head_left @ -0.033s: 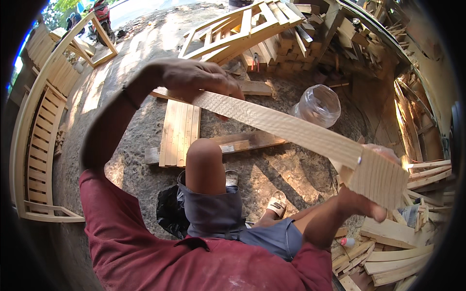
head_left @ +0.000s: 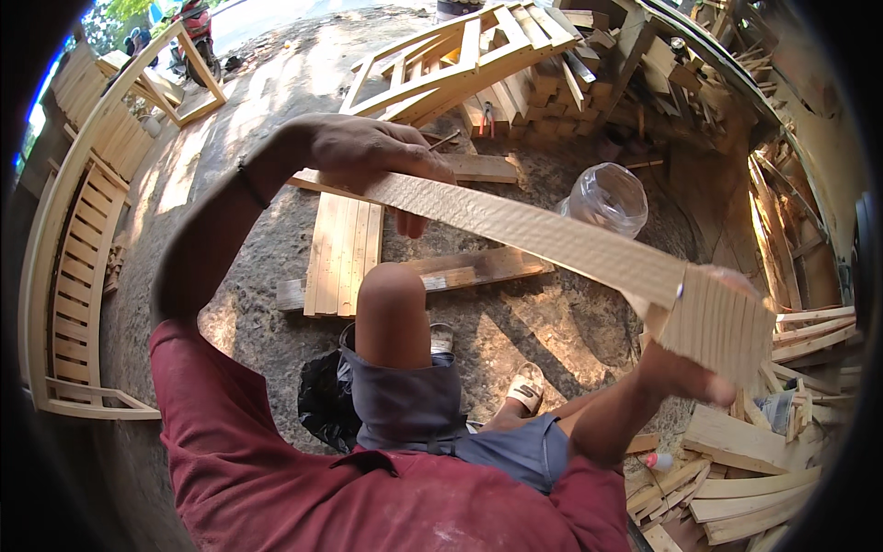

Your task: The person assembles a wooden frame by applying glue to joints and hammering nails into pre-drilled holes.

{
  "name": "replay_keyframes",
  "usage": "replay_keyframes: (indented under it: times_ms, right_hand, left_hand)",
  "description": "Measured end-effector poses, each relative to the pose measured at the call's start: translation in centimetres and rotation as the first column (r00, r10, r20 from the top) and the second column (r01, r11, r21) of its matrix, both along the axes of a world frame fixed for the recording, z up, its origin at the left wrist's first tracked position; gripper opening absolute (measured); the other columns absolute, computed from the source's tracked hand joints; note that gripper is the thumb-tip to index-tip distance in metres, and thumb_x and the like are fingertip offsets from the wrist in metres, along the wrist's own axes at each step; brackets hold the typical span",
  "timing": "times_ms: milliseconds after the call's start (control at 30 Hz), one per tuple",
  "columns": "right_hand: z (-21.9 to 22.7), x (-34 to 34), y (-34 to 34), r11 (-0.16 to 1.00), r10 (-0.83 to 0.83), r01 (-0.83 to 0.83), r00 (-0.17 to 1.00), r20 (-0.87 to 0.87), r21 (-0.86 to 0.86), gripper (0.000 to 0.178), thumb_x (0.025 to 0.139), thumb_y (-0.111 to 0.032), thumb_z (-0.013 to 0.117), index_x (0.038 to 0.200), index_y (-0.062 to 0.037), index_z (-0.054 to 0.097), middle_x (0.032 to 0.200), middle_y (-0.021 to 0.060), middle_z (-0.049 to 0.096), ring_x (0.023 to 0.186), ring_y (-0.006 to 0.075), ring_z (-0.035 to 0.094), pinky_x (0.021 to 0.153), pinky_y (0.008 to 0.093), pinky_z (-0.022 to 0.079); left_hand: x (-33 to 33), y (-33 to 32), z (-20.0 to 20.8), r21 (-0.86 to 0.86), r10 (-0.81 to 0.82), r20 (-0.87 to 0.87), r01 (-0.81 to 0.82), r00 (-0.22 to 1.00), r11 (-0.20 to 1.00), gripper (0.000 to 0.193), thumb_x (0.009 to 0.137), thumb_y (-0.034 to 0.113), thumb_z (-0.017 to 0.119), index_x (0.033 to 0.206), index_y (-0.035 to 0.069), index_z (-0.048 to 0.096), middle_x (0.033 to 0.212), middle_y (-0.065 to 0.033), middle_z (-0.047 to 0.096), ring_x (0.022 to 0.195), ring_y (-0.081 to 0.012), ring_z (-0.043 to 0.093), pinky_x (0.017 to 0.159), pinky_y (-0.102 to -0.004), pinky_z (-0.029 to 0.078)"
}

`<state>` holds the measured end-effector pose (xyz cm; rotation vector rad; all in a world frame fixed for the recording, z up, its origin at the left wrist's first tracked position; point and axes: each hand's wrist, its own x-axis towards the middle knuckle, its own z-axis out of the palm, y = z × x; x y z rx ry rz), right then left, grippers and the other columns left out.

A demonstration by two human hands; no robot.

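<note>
A long pale wooden board [head_left: 524, 232] slants across in front of my chest, with a wider wooden block [head_left: 719, 324] at its right end. My left hand [head_left: 372, 158] grips the board's far left end, thumb side on top and fingertips hanging below its edge. A thin dark nail-like piece [head_left: 445, 141] pokes out beside those fingers; whether they hold it I cannot tell. My right hand [head_left: 685, 375] is wrapped round the block end from beneath, its fingers partly hidden behind the wood.
Several planed strips [head_left: 345, 253] lie across a timber piece [head_left: 487, 269] on the ground. A clear plastic container [head_left: 607, 202] stands beyond the board. Slatted wooden frames [head_left: 81, 276] are at left, another frame [head_left: 460, 69] ahead. Offcuts [head_left: 750, 488] pile at right; red-handled pliers [head_left: 487, 120] rest on stacked timber.
The fingers of my left hand have shifted, and the thin nail-like piece now shows beside them. The board and my right hand have hardly moved.
</note>
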<state>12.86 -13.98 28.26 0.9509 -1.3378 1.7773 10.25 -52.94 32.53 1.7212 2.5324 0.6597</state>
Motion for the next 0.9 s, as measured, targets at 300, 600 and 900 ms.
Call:
replay_keyframes:
  times_ms: [300,600,900]
  right_hand:
    - [8.9,-8.7,-6.9,0.983,-0.108,0.091,0.989,-0.1,-0.156,0.069,0.087,-0.061,0.056,0.104,0.0054,0.052,0.097,0.0157,0.055,0.091,0.0264,0.058,0.082,0.0413,0.05]
    - [18.9,-13.6,-17.3,0.998,0.056,-0.055,0.991,-0.122,0.015,0.057,0.095,-0.049,0.051,0.089,0.0066,0.057,0.08,0.0125,0.056,0.084,0.0192,0.057,0.082,0.0373,0.048]
    - [19.0,-20.6,-20.7,0.984,-0.018,0.048,0.986,-0.168,0.174,0.055,0.102,-0.037,0.046,0.075,0.0078,0.063,0.064,0.0093,0.056,0.077,0.012,0.056,0.081,0.0333,0.046]
  left_hand:
    - [5.0,-4.2,5.4,0.159,0.241,0.681,-0.461,0.691,0.873,0.06,0.103,0.042,0.024,0.13,-0.006,0.048,0.093,-0.0213,0.067,0.079,-0.0278,0.067,0.077,-0.0409,0.056]
    - [13.4,-3.4,8.9,0.57,0.307,0.67,-0.733,0.677,0.372,0.065,0.099,0.051,0.035,0.123,-0.008,0.053,0.077,-0.0147,0.06,0.059,-0.0175,0.057,0.045,-0.0284,0.041]
    - [7.3,-2.0,6.4,0.492,0.497,0.682,-0.84,0.536,0.229,0.058,0.1,0.046,0.038,0.126,-0.003,0.053,0.081,-0.019,0.064,0.059,-0.0196,0.061,0.051,-0.0272,0.048]
